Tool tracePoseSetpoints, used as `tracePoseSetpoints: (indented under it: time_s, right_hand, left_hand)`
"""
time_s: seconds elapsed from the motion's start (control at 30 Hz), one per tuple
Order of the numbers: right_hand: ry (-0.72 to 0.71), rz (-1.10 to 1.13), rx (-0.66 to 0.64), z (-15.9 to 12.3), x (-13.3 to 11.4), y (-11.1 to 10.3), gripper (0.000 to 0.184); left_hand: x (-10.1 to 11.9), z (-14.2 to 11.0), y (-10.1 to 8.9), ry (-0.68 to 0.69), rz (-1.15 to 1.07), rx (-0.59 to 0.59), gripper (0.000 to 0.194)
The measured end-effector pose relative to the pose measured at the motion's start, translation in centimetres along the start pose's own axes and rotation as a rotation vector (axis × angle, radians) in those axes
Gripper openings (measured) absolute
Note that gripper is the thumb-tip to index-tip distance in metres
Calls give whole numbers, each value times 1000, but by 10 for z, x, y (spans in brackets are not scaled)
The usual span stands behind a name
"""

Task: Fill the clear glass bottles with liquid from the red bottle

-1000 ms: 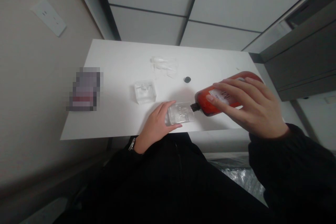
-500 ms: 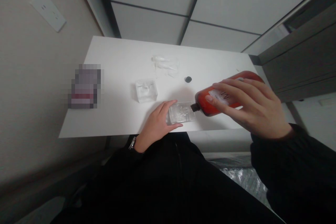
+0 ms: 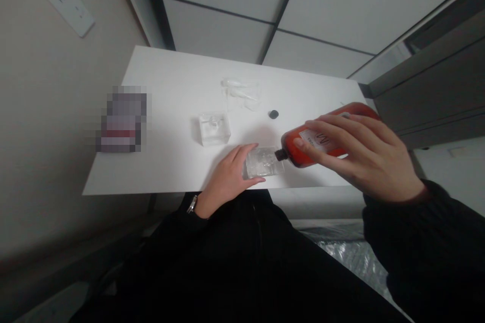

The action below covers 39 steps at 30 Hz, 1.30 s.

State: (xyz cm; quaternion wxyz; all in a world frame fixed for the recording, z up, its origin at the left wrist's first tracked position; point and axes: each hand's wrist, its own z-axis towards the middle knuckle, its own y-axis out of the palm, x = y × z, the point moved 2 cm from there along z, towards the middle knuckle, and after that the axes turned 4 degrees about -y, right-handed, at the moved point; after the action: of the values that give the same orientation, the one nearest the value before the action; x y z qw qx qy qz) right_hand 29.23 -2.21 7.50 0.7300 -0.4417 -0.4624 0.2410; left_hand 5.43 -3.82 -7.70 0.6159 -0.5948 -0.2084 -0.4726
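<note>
Our main item: an orange-red plastic bottle [image 3: 292, 147] with a white label, lying tilted in our right hand [image 3: 364, 159], fingers [image 3: 333, 131] spread and wrapped over its body. Its black nozzle [image 3: 281, 154] points left at a clear square glass bottle [image 3: 264, 162], right at its end; touching or just apart, we can't tell. Our left hand [image 3: 227, 181] steadies that glass on the counter [image 3: 170, 111], fingers [image 3: 242, 151] spread around it, watch [image 3: 192, 204] on the wrist. Keep both grips firm, nozzle lined up. Nearby: a second clear glass block [image 3: 214, 128], clear plastic pieces [image 3: 240, 93], a small black cap [image 3: 273, 114], a blurred box [image 3: 123, 118]. Nothing sits between nozzle and glass.
</note>
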Motion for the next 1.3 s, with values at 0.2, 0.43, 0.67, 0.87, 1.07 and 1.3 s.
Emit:
tracePoseSetpoints:
  time_s: [0.2, 0.43, 0.67, 0.87, 1.07, 1.3]
  right_hand:
    - [22, 55, 9, 2, -3, 0, 68]
    - [6, 43, 4, 4, -5, -2, 68]
    - [9, 51, 3, 6, -5, -2, 67]
    - [-6, 21, -16, 7, -6, -1, 74]
    - [-34, -71, 3, 5, -8, 2, 72]
    - [-7, -64, 103, 1, -11, 9, 63]
  left_hand:
    - [1, 0, -1, -14, 0, -10, 81]
    - [-1, -1, 1, -8, -4, -1, 81]
    - [0, -1, 1, -12, 5, -5, 80]
    - [0, -1, 0, -13, 10, -5, 81]
    - [1, -1, 0, -19, 14, -8, 80]
    - [0, -1, 0, -39, 24, -20, 79]
